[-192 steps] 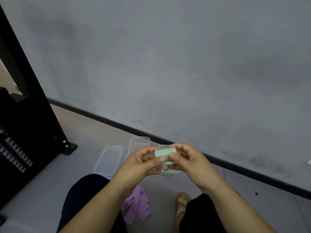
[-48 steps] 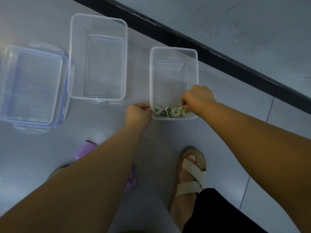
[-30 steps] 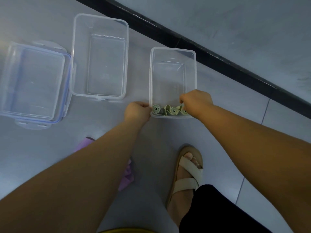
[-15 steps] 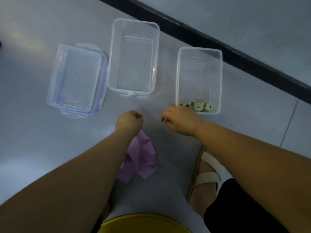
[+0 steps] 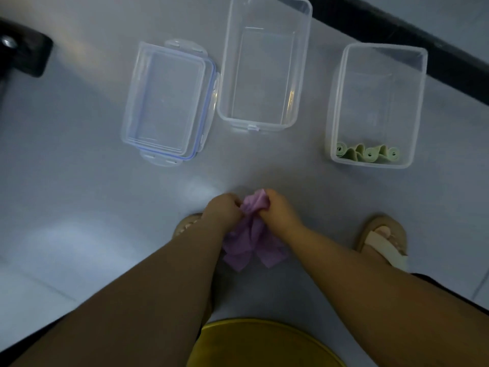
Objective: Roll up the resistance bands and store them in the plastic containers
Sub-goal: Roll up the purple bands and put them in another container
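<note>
Right now both hands meet a little below the middle of the view. The left hand point(image 5: 223, 207) and the right hand point(image 5: 277, 210) are each curled tight on the upper end of the purple resistance band point(image 5: 251, 234), knuckles almost touching. The rest of the band falls crumpled toward six o'clock between the two forearms. Whether its loose folds rest on the floor point(image 5: 79, 181) cannot be told.

At about one o'clock from the hands stands a clear plastic container point(image 5: 420, 107), open-topped. The green resistance band point(image 5: 367, 154) lies inside it, wound into small rolls and pressed along the near wall. At twelve o'clock from the hands sits a second clear container point(image 5: 262, 75), also open. Just beside it, at eleven o'clock, lies a clear blue-edged piece point(image 5: 164, 102); lid or shallow box, I cannot tell. The blue-edged piece and the middle container nearly touch, while the container with the green band stands apart from them.

A tan sandal point(image 5: 381, 239) on one foot shows at three o'clock of the hands. Another sandal point(image 5: 186, 223) peeks out behind the left forearm. A yellow rounded object point(image 5: 264, 343) fills the six o'clock edge. A black base point(image 5: 23, 54) sits at ten o'clock, and a black skirting strip point(image 5: 449, 64) crosses the two o'clock corner.
</note>
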`<act>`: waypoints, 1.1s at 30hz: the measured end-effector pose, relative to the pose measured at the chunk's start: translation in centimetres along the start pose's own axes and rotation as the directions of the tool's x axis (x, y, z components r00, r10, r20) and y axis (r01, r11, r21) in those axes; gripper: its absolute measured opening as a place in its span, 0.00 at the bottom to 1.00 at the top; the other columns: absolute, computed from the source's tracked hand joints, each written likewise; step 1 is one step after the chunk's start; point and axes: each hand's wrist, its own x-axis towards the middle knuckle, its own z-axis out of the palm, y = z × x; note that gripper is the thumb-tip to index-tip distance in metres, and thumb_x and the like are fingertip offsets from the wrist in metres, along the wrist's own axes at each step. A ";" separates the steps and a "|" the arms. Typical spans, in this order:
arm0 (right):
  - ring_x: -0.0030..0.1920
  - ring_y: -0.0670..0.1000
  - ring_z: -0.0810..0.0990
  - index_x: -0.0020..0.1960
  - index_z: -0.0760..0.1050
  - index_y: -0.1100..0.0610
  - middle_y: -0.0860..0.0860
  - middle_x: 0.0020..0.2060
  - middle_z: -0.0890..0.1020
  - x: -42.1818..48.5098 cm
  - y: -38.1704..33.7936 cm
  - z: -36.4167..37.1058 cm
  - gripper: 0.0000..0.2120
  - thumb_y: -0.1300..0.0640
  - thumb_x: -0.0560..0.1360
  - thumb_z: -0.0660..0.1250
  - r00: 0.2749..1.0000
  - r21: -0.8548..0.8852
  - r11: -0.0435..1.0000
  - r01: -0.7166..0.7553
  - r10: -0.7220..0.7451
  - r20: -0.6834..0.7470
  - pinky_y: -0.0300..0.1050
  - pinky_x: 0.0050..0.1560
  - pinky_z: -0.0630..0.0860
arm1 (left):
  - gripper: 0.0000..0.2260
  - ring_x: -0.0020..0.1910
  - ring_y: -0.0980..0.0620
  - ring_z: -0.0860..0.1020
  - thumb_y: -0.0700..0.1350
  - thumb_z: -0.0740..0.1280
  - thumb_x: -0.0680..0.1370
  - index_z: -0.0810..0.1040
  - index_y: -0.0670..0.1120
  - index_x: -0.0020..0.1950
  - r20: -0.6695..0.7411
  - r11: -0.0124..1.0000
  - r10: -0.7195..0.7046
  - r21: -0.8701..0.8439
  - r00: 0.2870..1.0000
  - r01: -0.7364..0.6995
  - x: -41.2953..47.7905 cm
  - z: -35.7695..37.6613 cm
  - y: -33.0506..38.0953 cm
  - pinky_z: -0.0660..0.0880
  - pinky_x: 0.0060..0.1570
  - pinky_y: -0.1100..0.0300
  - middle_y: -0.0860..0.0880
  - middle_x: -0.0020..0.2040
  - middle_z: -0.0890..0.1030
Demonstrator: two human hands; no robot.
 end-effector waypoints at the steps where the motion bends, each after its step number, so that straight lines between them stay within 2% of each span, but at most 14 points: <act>1: 0.46 0.52 0.76 0.47 0.76 0.65 0.63 0.47 0.80 -0.1 -0.3 -0.8 0.05 0.63 0.73 0.67 1.000 0.080 0.997 0.021 -0.020 -0.012 0.51 0.51 0.73 | 0.12 0.57 0.41 0.76 0.46 0.65 0.77 0.79 0.42 0.57 -0.031 1.000 0.008 -0.014 0.999 -0.008 0.0 -0.2 0.2 0.70 0.53 0.57 0.39 0.57 0.80; 3: 0.42 0.49 0.73 0.43 0.75 0.64 0.60 0.42 0.78 -0.3 -0.5 -2.9 0.04 0.67 0.71 0.70 0.999 0.191 0.981 0.021 -0.016 -0.029 0.44 0.44 0.73 | 0.11 0.55 0.41 0.77 0.45 0.64 0.78 0.81 0.42 0.55 -0.072 0.999 0.020 -0.034 0.997 -0.022 0.0 -1.3 0.6 0.70 0.52 0.57 0.39 0.55 0.81; 5: 0.43 0.49 0.74 0.50 0.73 0.63 0.54 0.40 0.77 -0.6 -0.5 -5.5 0.12 0.65 0.69 0.73 0.998 0.226 0.974 -0.020 0.033 -0.053 0.33 0.37 0.72 | 0.10 0.54 0.40 0.78 0.42 0.63 0.78 0.81 0.40 0.54 -0.088 0.998 0.024 -0.053 0.996 -0.028 -0.2 -3.0 1.0 0.71 0.52 0.57 0.38 0.54 0.81; 6: 0.43 0.50 0.75 0.52 0.73 0.64 0.54 0.39 0.78 -0.6 -0.5 -6.8 0.15 0.65 0.68 0.73 0.998 0.243 0.969 -0.038 0.049 -0.042 0.31 0.35 0.73 | 0.10 0.54 0.40 0.78 0.41 0.63 0.78 0.81 0.39 0.54 -0.101 0.997 0.022 -0.069 0.995 -0.029 -0.2 -4.0 1.1 0.71 0.53 0.56 0.37 0.54 0.81; 9: 0.42 0.50 0.79 0.55 0.73 0.68 0.58 0.44 0.80 -2.3 -1.3 -10.6 0.16 0.64 0.70 0.72 0.999 0.311 0.950 -0.038 0.044 -0.013 0.35 0.38 0.78 | 0.09 0.54 0.38 0.78 0.40 0.64 0.77 0.81 0.37 0.52 -0.165 0.987 -0.003 -0.161 0.986 -0.024 -1.2 -6.9 1.3 0.74 0.56 0.52 0.35 0.53 0.81; 11: 0.43 0.49 0.79 0.57 0.73 0.67 0.57 0.46 0.79 -4.1 -2.2 -12.4 0.15 0.64 0.72 0.69 0.999 0.351 0.936 -0.017 0.027 -0.023 0.34 0.39 0.80 | 0.09 0.53 0.38 0.78 0.41 0.64 0.77 0.80 0.37 0.51 -0.206 0.968 -0.024 -0.248 0.978 -0.029 -2.4 -8.6 1.6 0.75 0.57 0.48 0.35 0.53 0.80; 15: 0.49 0.54 0.80 0.55 0.75 0.63 0.56 0.48 0.80 -7.5 -3.6 -14.5 0.10 0.62 0.75 0.65 1.000 0.272 0.962 -0.027 0.026 0.007 0.41 0.46 0.80 | 0.08 0.53 0.39 0.76 0.40 0.60 0.80 0.77 0.38 0.50 -0.167 0.921 0.021 -0.381 0.986 -0.085 -6.6 -11.6 3.6 0.73 0.60 0.46 0.37 0.52 0.78; 17: 0.49 0.53 0.80 0.54 0.75 0.62 0.54 0.46 0.80 -9.8 -4.8 -15.1 0.08 0.64 0.75 0.65 0.999 0.218 0.976 -0.017 0.010 0.031 0.36 0.41 0.79 | 0.07 0.45 0.43 0.74 0.39 0.58 0.80 0.74 0.41 0.44 -0.130 0.881 0.077 -0.455 0.989 -0.128 -9.4 -13.1 4.9 0.76 0.53 0.49 0.40 0.45 0.76; 19: 0.49 0.52 0.80 0.55 0.74 0.61 0.53 0.45 0.80 -12.5 -6.5 -15.4 0.09 0.66 0.74 0.65 0.999 0.223 0.975 0.022 -0.031 0.035 0.35 0.38 0.78 | 0.09 0.37 0.47 0.72 0.38 0.58 0.80 0.73 0.44 0.40 -0.131 0.892 0.146 -0.411 0.981 -0.188 -12.5 -14.7 6.0 0.74 0.39 0.56 0.43 0.38 0.74; 21: 0.47 0.52 0.81 0.56 0.73 0.64 0.55 0.46 0.80 -15.4 -8.2 -15.6 0.11 0.67 0.74 0.66 0.996 0.236 0.970 0.061 -0.075 0.051 0.37 0.38 0.80 | 0.11 0.32 0.50 0.70 0.37 0.58 0.79 0.72 0.44 0.38 -0.156 0.892 0.218 -0.369 0.964 -0.261 -15.8 -16.2 7.1 0.70 0.31 0.61 0.44 0.34 0.73; 24: 0.51 0.58 0.81 0.57 0.73 0.68 0.62 0.51 0.80 -19.5 -10.1 -15.5 0.15 0.66 0.72 0.68 0.991 0.169 0.979 0.116 -0.125 0.046 0.50 0.48 0.81 | 0.11 0.32 0.51 0.71 0.37 0.58 0.80 0.72 0.45 0.38 -0.239 0.777 0.284 -0.509 0.928 -0.369 -20.7 -17.9 8.2 0.72 0.26 0.67 0.45 0.34 0.73; 26: 0.52 0.58 0.81 0.57 0.74 0.65 0.61 0.52 0.80 -21.9 -10.8 -15.5 0.15 0.63 0.71 0.71 0.988 0.081 0.987 0.142 -0.146 0.044 0.52 0.51 0.80 | 0.10 0.35 0.51 0.73 0.39 0.59 0.80 0.74 0.46 0.41 -0.316 0.660 0.299 -0.613 0.900 -0.435 -23.8 -18.3 8.3 0.73 0.27 0.68 0.46 0.37 0.75; 29: 0.52 0.52 0.79 0.62 0.72 0.55 0.51 0.57 0.77 -24.6 -11.7 -15.5 0.21 0.57 0.71 0.72 0.987 0.026 0.987 0.161 -0.160 -0.019 0.46 0.50 0.79 | 0.06 0.38 0.50 0.74 0.42 0.60 0.80 0.76 0.44 0.46 -0.341 0.526 0.364 -0.693 0.867 -0.494 -27.5 -17.5 7.9 0.70 0.38 0.60 0.44 0.41 0.76; 33: 0.56 0.44 0.76 0.63 0.70 0.50 0.46 0.61 0.75 -27.7 -13.4 -15.0 0.21 0.53 0.72 0.70 0.946 0.149 0.937 0.316 -0.299 -0.127 0.40 0.54 0.75 | 0.05 0.41 0.50 0.74 0.44 0.63 0.79 0.77 0.45 0.46 -0.302 0.514 0.443 -0.686 0.844 -0.516 -30.5 -15.2 7.7 0.68 0.40 0.59 0.45 0.42 0.77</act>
